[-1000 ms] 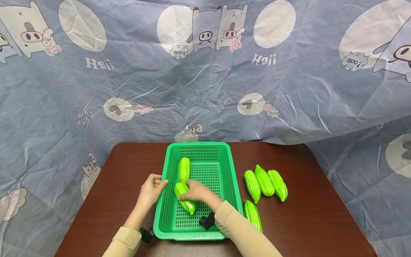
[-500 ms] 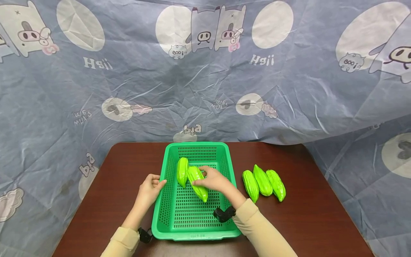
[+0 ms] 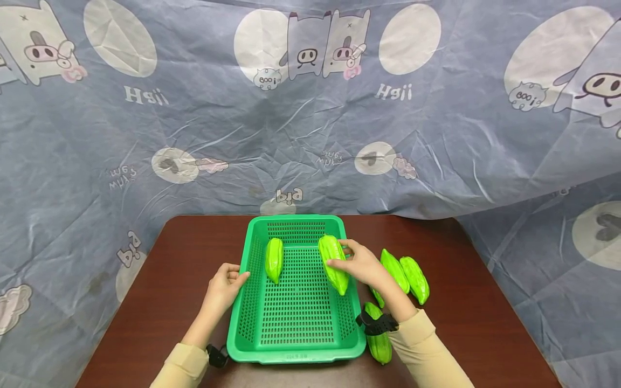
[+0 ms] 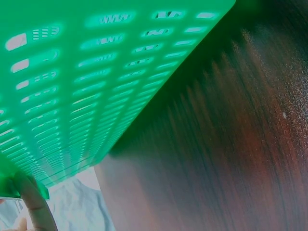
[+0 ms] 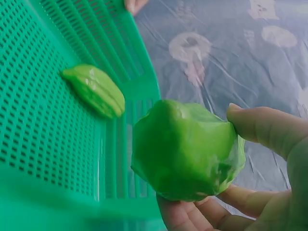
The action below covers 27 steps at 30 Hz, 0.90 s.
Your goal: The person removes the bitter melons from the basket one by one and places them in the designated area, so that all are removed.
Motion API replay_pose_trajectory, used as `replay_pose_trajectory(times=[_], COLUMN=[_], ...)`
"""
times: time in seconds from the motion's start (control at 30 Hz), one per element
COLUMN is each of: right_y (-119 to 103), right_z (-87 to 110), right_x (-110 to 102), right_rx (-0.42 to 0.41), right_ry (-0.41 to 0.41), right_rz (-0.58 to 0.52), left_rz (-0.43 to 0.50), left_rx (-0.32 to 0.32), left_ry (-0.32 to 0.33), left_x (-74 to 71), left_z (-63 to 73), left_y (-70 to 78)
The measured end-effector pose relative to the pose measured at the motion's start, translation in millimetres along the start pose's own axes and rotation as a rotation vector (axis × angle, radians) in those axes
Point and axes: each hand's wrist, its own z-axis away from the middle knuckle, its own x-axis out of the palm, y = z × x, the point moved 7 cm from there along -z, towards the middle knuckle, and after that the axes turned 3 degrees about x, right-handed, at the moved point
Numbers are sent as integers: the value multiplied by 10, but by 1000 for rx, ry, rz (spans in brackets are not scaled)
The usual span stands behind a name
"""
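Note:
My right hand grips a bright green, ridged bitter melon over the right side of the green plastic basket. In the right wrist view the thumb presses one side of this melon, with fingers curled under it. Another bitter melon lies inside the basket near its left wall, pointed end toward me. My left hand holds the left rim of the basket between thumb and fingers. Little of that hand shows in the left wrist view, only a finger by the rim.
Right of the basket, two bitter melons lie side by side, with a third partly hidden by my right wrist. One more melon lies nearer, beside the basket's front right corner. A patterned grey-blue cloth hangs behind the brown table.
My right hand has carried its bitter melon from the basket's left part up and across to the right side. My left hand has stayed on the rim.

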Motion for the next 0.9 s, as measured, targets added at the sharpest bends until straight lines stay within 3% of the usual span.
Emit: replay_pose_trajectory(times=[0.47,0.7,0.9], right_y=[537,943,1242], right_z=[332,486,578], right_x=[-457,-555,-549], right_rx=[62,128,169], right_ry=[51,78,53], right_rz=[-28,20,63], left_rz=[1,6,-4], left_rx=[6,6,2], left_ry=[-3,-7,-3], left_x=[-5,0,-2], left_z=[-2,2,3], left_y=[-5,5,-5])
